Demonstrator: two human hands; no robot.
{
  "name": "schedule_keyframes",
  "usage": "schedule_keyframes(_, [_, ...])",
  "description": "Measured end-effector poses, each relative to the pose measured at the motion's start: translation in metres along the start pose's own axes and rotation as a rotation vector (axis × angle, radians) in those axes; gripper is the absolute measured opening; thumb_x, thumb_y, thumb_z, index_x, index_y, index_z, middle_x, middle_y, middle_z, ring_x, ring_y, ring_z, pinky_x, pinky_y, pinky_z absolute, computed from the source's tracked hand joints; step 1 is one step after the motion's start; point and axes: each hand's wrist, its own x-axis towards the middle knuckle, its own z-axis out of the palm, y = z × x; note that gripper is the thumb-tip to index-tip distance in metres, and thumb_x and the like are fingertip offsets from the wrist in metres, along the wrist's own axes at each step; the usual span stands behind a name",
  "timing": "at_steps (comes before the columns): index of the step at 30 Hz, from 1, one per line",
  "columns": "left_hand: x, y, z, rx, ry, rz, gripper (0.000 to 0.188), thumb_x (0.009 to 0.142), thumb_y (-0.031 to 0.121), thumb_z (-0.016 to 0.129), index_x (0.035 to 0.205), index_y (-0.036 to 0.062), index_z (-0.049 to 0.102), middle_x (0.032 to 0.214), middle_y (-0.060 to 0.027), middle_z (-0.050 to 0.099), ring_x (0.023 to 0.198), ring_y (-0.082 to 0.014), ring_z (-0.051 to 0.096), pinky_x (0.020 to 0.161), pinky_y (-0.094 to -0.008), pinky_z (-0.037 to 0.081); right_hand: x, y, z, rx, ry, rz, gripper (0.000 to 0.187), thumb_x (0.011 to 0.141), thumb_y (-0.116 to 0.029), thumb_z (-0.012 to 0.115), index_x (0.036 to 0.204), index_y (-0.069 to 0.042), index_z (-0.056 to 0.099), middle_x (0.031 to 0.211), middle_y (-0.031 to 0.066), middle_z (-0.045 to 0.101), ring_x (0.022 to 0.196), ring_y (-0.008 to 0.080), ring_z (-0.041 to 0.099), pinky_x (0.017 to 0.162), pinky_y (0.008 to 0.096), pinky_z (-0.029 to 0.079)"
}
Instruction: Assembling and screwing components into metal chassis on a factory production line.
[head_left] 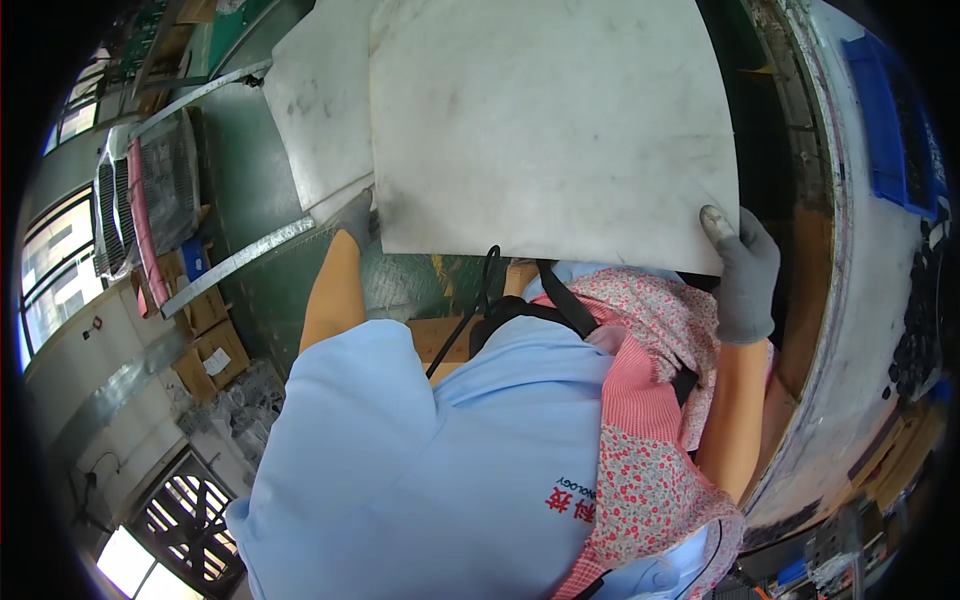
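Note:
A large white board (550,130) with grey scuffs spans the upper middle, held flat in front of me. My right hand (748,275), in a grey glove, grips its near right corner, thumb on top and fingers out of sight underneath. At the near left edge my left hand (356,218), also gloved in grey, closes on the same board; its fingertips are partly hidden. A second white panel (320,110) lies to the left, reaching up to the board's left edge. Beside my left hand ends a metal strip (240,262).
To the right runs a pale worktop (870,290) with a blue bin (890,120) and small black parts. Cardboard boxes (212,355) and a wrapped bundle (150,195) stand at the left. A floor fan (195,515) is at lower left. Green floor (400,285) shows below the board.

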Motion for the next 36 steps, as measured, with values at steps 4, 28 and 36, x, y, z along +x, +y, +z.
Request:
schedule_keyframes(4, [0.033, -0.03, 0.022, 0.128, -0.008, -0.048, 0.073, 0.092, 0.058, 0.041, 0.131, -0.003, 0.044, 0.133, -0.0182, 0.048, 0.117, -0.028, 0.05, 0.1, -0.0359, 0.038, -0.014, -0.034, -0.001, 0.012, 0.043, -0.01, 0.02, 0.084, -0.013, 0.065, 0.093, 0.005, 0.065, 0.076, -0.0013, 0.059, 0.066, 0.0035, 0.046, 0.06, 0.0189, 0.037])
schedule_keyframes(28, [-0.111, 0.109, 0.125, -0.383, -0.856, 0.314, 0.046, 0.099, 0.038, 0.04, 0.122, 0.0006, 0.053, 0.116, -0.0105, 0.06, 0.107, -0.023, 0.058, 0.093, -0.0365, 0.048, -0.019, -0.125, -0.176, 0.049, 0.371, -0.282, 0.029, 0.083, -0.017, 0.064, 0.097, 0.008, 0.063, 0.081, 0.0079, 0.064, 0.068, 0.0115, 0.058, 0.063, 0.0233, 0.046])
schedule_keyframes(36, [-0.123, 0.34, 0.09, -0.624, -1.352, 1.082, 0.048, 0.097, 0.038, 0.04, 0.132, 0.0056, 0.044, 0.126, -0.0102, 0.052, 0.111, -0.0247, 0.053, 0.094, -0.036, 0.045, 0.021, -0.119, -0.186, 0.501, 0.421, -0.316, 0.033, 0.088, -0.019, 0.056, 0.108, 0.006, 0.057, 0.093, 0.0135, 0.064, 0.076, 0.0201, 0.064, 0.063, 0.0315, 0.055])
